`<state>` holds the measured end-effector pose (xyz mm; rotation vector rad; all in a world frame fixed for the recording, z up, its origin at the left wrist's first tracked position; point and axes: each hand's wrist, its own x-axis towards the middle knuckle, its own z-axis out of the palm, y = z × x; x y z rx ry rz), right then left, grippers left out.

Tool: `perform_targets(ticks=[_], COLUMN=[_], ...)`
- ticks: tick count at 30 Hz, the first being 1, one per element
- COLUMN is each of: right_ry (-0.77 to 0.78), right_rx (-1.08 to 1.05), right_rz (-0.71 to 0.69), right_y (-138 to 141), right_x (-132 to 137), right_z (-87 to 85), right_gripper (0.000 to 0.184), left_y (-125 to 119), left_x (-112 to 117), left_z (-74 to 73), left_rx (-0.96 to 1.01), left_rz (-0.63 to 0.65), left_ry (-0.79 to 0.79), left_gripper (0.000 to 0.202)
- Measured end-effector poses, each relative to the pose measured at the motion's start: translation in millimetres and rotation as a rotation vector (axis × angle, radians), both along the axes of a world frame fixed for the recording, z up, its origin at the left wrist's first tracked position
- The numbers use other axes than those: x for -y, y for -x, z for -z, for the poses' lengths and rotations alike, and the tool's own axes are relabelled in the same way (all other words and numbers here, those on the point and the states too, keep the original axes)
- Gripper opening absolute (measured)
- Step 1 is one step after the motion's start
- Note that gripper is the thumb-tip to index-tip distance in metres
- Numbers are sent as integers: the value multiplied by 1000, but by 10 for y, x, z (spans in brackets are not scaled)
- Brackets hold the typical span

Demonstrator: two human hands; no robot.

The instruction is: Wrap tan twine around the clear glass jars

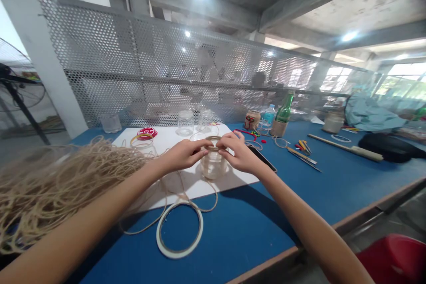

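Well, the left hand (183, 154) and the right hand (240, 153) meet above the mouth of a clear glass jar (213, 165), fingers bunched rather than spread, pinching a narrow band of jute twine (213, 143) from both sides at the jar's neck. Exactly which fingertips bear on the twine is hard to tell from this view. The jar stands upright on a white board (173, 142). So far only its neck carries cord, while the body below is bare glass, and a thin strand trails from the hands across the board.

Left of the jar, a large tangled hank of loose jute strands (43, 186) lies partly under the left forearm. Nearer the wearer than the jar is a white ring (179, 256) on the blue table (239, 230). Behind the jar stand two empty glass jars (185, 123), with a red-and-white ribbon spool (147, 132) behind and to its left. A black smartphone (262, 158) lies just right of the jar. Farther right are a green glass bottle (284, 108) and a long wooden rod (344, 147). Beyond the jar, a perforated metal screen (100, 53) rises along the table's far edge, with blurred figures behind it under a concrete ceiling.
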<state>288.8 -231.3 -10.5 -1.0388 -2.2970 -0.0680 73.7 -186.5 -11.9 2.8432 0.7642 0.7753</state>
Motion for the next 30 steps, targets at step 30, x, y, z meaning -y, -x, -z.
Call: perform_targets(ticks=[30], right_ry=[-48], right_rx=[33], right_rz=[51], right_y=[81], right_x=[-56], right_z=[96], right_gripper=[13], left_y=[-21], left_x=[-19], left_z=[29], left_rx=[45], left_rz=[-38], left_ry=[54], left_gripper=[35])
